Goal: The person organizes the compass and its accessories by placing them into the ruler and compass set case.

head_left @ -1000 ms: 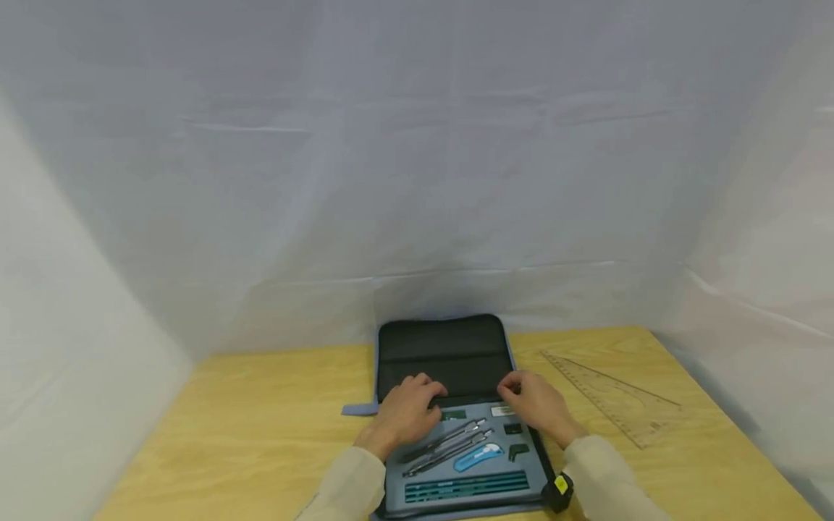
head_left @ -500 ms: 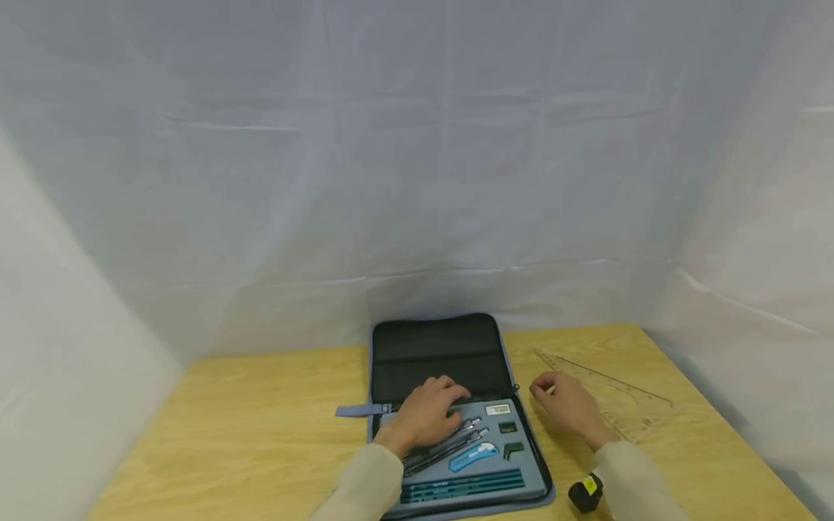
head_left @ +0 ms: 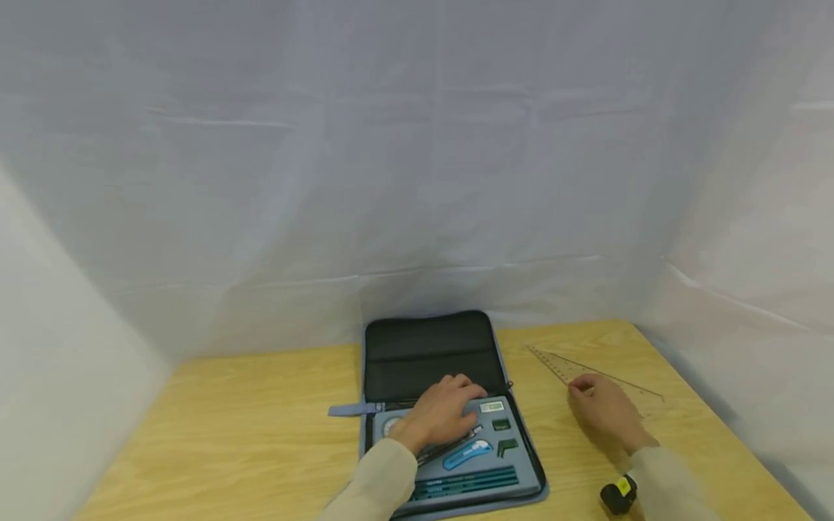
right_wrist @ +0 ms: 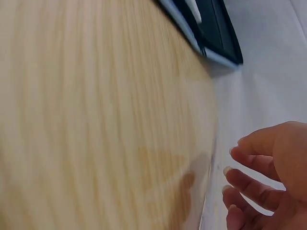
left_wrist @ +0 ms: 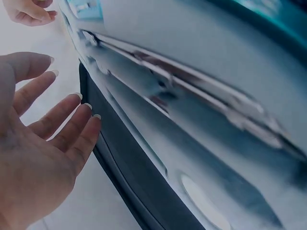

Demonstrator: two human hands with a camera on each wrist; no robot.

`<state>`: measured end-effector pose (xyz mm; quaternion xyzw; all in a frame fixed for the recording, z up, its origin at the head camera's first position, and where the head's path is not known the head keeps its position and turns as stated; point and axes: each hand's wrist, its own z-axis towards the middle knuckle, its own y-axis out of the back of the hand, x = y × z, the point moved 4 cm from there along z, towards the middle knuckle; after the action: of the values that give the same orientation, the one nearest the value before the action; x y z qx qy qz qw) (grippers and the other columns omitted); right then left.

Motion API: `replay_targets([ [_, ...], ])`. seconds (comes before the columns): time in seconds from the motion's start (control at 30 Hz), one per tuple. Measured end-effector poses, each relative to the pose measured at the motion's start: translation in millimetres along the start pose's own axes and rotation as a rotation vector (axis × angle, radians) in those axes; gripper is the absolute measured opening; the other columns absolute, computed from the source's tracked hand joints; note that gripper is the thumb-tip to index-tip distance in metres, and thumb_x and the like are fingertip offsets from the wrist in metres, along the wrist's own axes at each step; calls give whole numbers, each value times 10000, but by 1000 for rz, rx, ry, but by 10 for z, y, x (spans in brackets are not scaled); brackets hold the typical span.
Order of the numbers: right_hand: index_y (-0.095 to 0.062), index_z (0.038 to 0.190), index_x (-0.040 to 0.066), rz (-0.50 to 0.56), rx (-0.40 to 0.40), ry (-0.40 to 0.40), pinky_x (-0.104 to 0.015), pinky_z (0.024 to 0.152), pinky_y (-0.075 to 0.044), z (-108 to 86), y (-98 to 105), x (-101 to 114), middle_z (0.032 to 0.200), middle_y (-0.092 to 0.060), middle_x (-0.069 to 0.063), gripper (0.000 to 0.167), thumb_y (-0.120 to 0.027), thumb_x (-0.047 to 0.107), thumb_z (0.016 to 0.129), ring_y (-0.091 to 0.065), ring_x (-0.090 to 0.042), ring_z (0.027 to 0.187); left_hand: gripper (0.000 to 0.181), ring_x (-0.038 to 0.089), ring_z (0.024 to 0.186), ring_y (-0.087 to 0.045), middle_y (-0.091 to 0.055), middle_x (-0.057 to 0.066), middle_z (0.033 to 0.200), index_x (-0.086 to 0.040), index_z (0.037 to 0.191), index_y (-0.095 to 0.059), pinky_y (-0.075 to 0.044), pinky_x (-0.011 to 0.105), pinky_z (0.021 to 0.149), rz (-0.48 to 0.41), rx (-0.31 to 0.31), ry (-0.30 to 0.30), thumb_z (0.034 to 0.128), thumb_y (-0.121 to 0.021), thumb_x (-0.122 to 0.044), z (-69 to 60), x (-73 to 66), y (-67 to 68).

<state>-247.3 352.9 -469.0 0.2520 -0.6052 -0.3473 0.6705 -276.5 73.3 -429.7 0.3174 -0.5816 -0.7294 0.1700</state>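
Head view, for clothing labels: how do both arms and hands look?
Long, plain cream fabric left sleeve and right sleeve; ungloved left hand and right hand. Beside the right cuff sits a boxy black device with a yellow patch.

From the head I look forward and down on the table [head_left: 260, 420]; the left wrist camera closely faces the case [head_left: 426, 373], whose edge the right one, near the table, also catches.

The case [head_left: 426, 344] is black inside with blue-grey edging, its insert [head_left: 528, 467] grey, the cutter [head_left: 465, 455] bright blue, the pencils [head_left: 465, 483] dark green, the tabletop [head_left: 260, 427] wood-grained yellow.
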Motion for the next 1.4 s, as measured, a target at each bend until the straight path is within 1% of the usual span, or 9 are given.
replay_targets([
  [0.2,-632,1164,-17,-33,-37,-7,-534,738,-483,-81,151,-211,1234,-508,-299,333,-501,227,981,-580,-404,972,336,178,1051,-507,-545,-4,1208,-200,1271,-606,-445,357,867,34,15,-38,940,-548,-187,78,-116,-41],
  [0.47,-625,1168,-32,-108,-80,-41,-670,810,-389,-166,313,-404,1256,-434,-374,380,-478,264,980,-413,-598,1083,346,146,1086,-488,-525,-33,1240,-223,1289,-594,-440,317,872,34,64,-52,948,-547,-190,213,-313,-91],
  [0.63,-616,1153,-61,-122,-108,-29,-673,923,-241,-208,365,-495,1239,-466,-373,399,-503,277,973,-352,-571,1147,348,122,1063,-493,-526,-48,1224,-222,1291,-592,-444,286,844,29,84,-89,951,-527,-182,308,-454,-136],
  [0.73,-582,1174,-89,-148,-136,-2,-633,927,-219,-223,389,-548,1199,-507,-367,428,-519,282,970,-374,-529,1147,353,105,1050,-495,-528,-60,1207,-228,1295,-586,-444,268,828,44,89,-108,951,-528,-175,361,-527,-155],
  [0.83,-520,1237,-109,-166,-156,2,-637,924,-216,-246,406,-602,1221,-475,-384,476,-524,285,968,-354,-532,1157,359,102,1068,-498,-533,-58,1213,-228,1297,-585,-440,265,853,66,87,-125,949,-529,-161,414,-588,-167],
  [1.0,-416,1319,-134,-191,-126,-10,-654,936,-195,-256,429,-684,1281,-373,-418,614,-517,361,971,-312,-562,1174,362,112,1087,-513,-542,-38,1229,-212,1302,-583,-436,267,886,93,96,-162,952,-516,-148,491,-657,-195],
  [1.17,-349,1366,-145,-214,-37,-50,-702,944,-202,-266,426,-743,1332,-318,-433,765,-499,483,955,-259,-616,1190,373,95,1061,-523,-535,-36,1235,-207,1310,-576,-448,247,855,80,135,-150,948,-521,-133,534,-699,-254],
  [1.27,-358,1356,-158,-242,-9,-51,-709,930,-226,-282,418,-756,1334,-335,-424,796,-490,513,949,-261,-624,1183,382,84,1061,-526,-529,-38,1246,-207,1317,-569,-451,241,852,69,153,-141,946,-524,-129,545,-729,-286],
  [1.4,-402,1320,-174,-277,-15,-16,-687,950,-226,-286,414,-746,1315,-386,-406,774,-503,498,950,-307,-597,1184,382,85,1064,-528,-533,-42,1245,-212,1317,-569,-448,242,861,84,157,-145,945,-525,-136,555,-757,-292],
])
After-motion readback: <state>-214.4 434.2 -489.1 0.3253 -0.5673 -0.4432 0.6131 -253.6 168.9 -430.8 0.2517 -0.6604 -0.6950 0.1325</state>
